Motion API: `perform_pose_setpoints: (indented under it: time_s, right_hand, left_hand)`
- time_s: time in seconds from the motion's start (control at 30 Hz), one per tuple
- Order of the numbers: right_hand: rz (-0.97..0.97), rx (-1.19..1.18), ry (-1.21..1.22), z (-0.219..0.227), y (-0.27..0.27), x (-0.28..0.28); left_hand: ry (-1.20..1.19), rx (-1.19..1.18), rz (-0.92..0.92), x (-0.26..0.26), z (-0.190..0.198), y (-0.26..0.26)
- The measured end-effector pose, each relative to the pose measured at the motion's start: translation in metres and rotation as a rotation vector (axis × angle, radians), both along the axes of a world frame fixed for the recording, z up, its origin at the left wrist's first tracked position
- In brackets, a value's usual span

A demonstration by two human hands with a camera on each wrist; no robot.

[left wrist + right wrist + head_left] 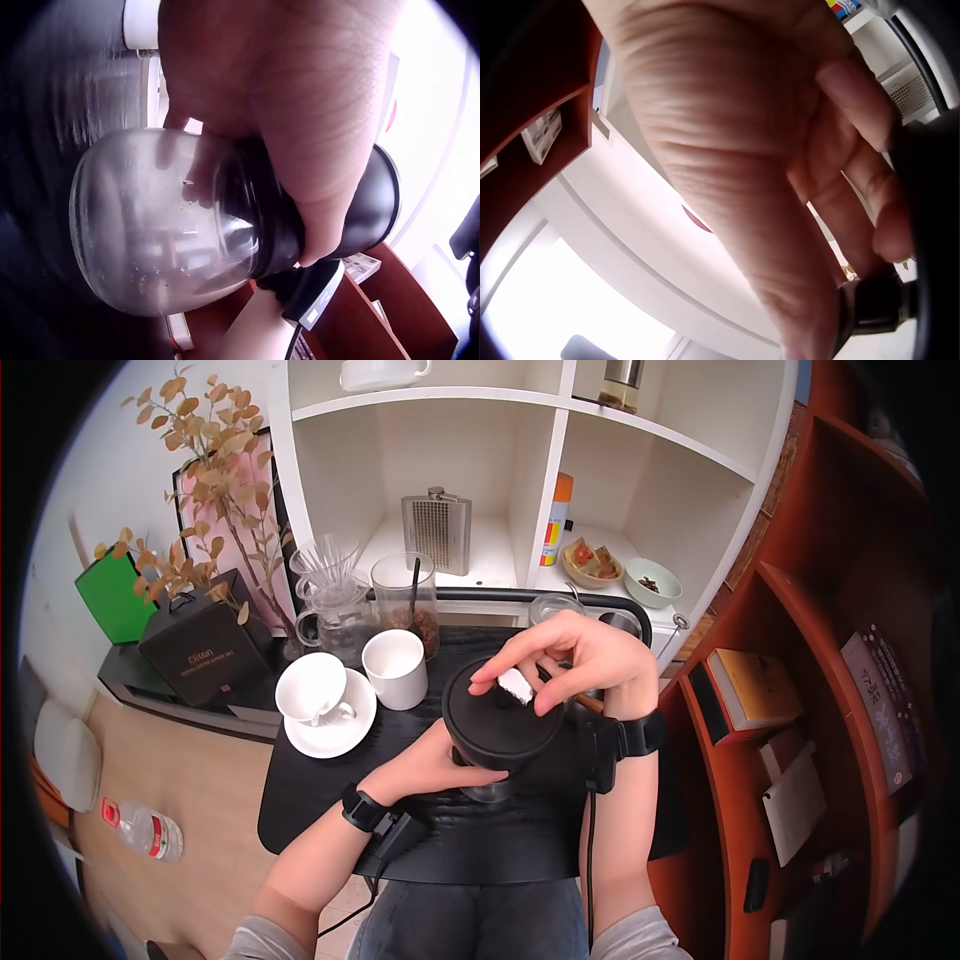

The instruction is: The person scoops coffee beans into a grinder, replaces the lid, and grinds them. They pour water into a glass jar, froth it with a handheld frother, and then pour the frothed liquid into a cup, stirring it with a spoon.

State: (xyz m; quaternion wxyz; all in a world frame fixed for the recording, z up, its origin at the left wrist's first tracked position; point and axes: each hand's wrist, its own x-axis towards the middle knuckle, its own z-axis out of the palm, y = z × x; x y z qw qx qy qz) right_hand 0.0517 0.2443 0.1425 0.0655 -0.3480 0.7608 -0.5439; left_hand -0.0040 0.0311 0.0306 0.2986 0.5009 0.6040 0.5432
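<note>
A black-topped grinder-like vessel [497, 735] stands over the black table, in front of the person. The left hand [428, 762] grips its narrow middle, thumb towards the body. In the left wrist view that hand [277, 82] wraps the black neck above a clear glass bowl [157, 225], which has a few specks inside. Above the round lid the right hand [575, 658] arches, its fingers and thumb around a small shiny knob [516, 686] at the lid's centre. From the right wrist, the hand [735, 142] has its digits around a dark cylindrical part [877, 304].
Left of the vessel are a white mug [395, 672] and a white cup [312, 688] tilted on a saucer [335, 740]. Behind stand a glass server [340, 625] and a tall jar [408, 600] with brown contents. A white shelf [420, 405] rises beyond; wooden shelving [690, 780] is at right.
</note>
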Motion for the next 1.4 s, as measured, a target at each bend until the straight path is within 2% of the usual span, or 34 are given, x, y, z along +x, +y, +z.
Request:
perform_pose_setpoints:
  time_s: [0.1,0.23,0.57,0.67,0.83,0.9,0.97,1.1,1.17,1.3,1.4]
  right_hand:
    - [0.028,-0.055,-0.031,-0.003,0.002,-0.001]
    - [0.033,-0.136,-0.085,-0.003,0.001,-0.001]
    - [0.015,-0.135,-0.177,-0.003,-0.007,-0.005]
    - [-0.016,-0.165,-0.090,-0.005,-0.010,-0.003]
    - [-0.182,0.054,-0.104,0.014,-0.015,0.013]
    - [-0.203,0.073,-0.095,0.020,-0.019,0.019]
    - [-0.222,0.098,-0.089,0.022,-0.022,0.021]
    - [-0.290,0.224,-0.048,0.026,-0.030,0.023]
    - [-0.383,0.262,0.002,0.027,-0.035,0.026]
    - [-0.438,0.272,-0.029,0.034,-0.043,0.037]
    - [-0.471,0.426,0.117,0.039,-0.050,0.042]
  left_hand:
    - [0.048,0.045,-0.024,0.001,0.000,0.002]
    - [-0.025,0.063,-0.009,0.001,-0.001,0.001]
    - [0.077,0.095,-0.015,0.000,0.000,0.002]
    - [0.042,0.140,-0.001,0.002,0.002,0.002]
    - [0.069,0.137,0.019,0.002,0.001,0.002]
    - [0.084,0.136,0.028,0.003,0.000,0.003]
    - [0.151,0.233,0.092,0.005,-0.001,0.006]
    - [0.138,0.227,0.088,0.003,-0.001,0.006]
    - [0.080,0.126,0.002,0.000,-0.001,0.004]
    - [0.030,0.119,0.007,0.002,0.002,0.002]
    - [-0.047,-0.016,-0.013,0.002,0.004,0.001]
